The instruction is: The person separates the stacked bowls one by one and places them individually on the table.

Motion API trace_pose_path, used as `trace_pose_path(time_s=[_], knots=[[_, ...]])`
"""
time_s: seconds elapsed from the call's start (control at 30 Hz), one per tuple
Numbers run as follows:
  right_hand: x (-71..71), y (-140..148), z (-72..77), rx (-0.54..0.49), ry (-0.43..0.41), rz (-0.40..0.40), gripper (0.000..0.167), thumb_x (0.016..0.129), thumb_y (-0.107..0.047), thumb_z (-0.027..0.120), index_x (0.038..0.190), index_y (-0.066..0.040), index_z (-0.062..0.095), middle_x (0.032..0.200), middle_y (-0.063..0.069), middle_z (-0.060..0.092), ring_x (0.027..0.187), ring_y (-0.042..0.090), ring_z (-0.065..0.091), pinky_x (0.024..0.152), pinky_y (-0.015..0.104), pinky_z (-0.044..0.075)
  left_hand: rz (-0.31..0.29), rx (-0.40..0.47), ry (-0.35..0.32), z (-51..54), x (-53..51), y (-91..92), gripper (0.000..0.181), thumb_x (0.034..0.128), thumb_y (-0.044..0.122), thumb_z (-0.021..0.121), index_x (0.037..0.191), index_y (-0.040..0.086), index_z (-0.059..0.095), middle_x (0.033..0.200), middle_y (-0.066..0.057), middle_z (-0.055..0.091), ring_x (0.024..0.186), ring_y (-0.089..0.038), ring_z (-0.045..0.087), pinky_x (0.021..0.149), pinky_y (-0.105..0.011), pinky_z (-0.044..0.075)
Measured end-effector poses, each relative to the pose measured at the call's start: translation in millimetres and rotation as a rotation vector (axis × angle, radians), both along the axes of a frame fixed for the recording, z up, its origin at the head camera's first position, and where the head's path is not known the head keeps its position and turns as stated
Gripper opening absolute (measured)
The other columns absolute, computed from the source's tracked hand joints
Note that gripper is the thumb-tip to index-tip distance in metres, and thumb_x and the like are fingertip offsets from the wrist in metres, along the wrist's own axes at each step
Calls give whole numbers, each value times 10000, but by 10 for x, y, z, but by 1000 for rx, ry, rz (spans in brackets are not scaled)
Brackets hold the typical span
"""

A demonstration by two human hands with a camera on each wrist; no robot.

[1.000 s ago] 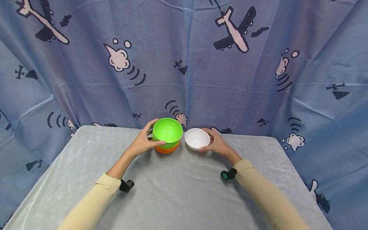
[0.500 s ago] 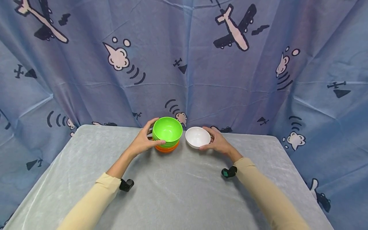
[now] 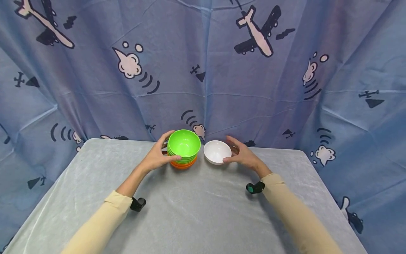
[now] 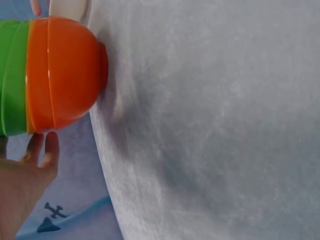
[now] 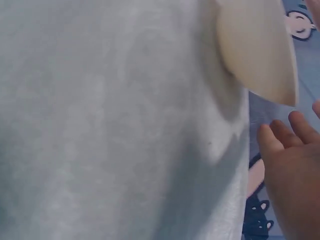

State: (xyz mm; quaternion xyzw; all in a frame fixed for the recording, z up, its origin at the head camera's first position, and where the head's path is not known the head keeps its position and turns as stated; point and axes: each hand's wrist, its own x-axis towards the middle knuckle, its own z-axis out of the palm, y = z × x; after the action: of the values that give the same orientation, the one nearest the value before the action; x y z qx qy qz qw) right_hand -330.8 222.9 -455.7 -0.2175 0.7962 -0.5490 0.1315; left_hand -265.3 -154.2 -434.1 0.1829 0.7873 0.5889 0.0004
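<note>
the shiny green bowls [image 3: 184, 143] are nested together, stacked upright on the orange bowls [image 3: 182, 165]. the white bowl [image 3: 217, 152] stands just beside them, mouth up and not touching, near the far edge of the table [image 3: 196, 215].

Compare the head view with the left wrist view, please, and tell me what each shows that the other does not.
Only the head view shows the inside of the top green bowl.

Only the left wrist view shows the foot of the lowest orange bowl.

Both show the left hand at the stack of bowls, the grey cloth and the blue curtain.
</note>
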Motion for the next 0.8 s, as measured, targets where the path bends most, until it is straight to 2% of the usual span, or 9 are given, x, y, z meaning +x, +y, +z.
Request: trace_pose_path(time_s=[0.17, 0.3, 0.6, 0.8], knots=[[14, 7, 102, -15, 78, -45, 842, 851, -68, 840, 1544, 29, 372, 1574, 198, 369, 1459, 318, 317, 1165, 425, 269, -20, 2, -4, 20, -21, 12, 1003, 837, 17, 831, 1619, 100, 209, 1610, -196, 249, 1381, -478, 364, 1044, -603, 397], [37, -51, 169, -46, 126, -78, 704, 883, -70, 810, 1481, 56, 461, 1497, 228, 464, 1409, 334, 401, 1158, 410, 293, -24, -7, -20, 37, -26, 28, 1003, 831, -6, 825, 1612, 48, 198, 1594, -237, 254, 1375, -492, 365, 1047, -598, 399], [37, -252, 245, -160, 186, -115, 537, 884, -28, 797, 1356, 89, 569, 1387, 284, 537, 1317, 367, 501, 1115, 448, 365, -29, -6, -10, 28, -30, 11, 1004, 814, 107, 876, 1607, 154, 261, 1563, -152, 335, 1356, -419, 415, 1028, -571, 429], [45, -361, 245, -272, 144, -105, 484, 903, 8, 764, 1343, 92, 580, 1364, 320, 535, 1283, 423, 515, 1032, 355, 460, -20, -32, -14, -11, -43, -15, 994, 807, 162, 892, 1592, 209, 284, 1547, -101, 361, 1345, -385, 433, 1006, -539, 459]])
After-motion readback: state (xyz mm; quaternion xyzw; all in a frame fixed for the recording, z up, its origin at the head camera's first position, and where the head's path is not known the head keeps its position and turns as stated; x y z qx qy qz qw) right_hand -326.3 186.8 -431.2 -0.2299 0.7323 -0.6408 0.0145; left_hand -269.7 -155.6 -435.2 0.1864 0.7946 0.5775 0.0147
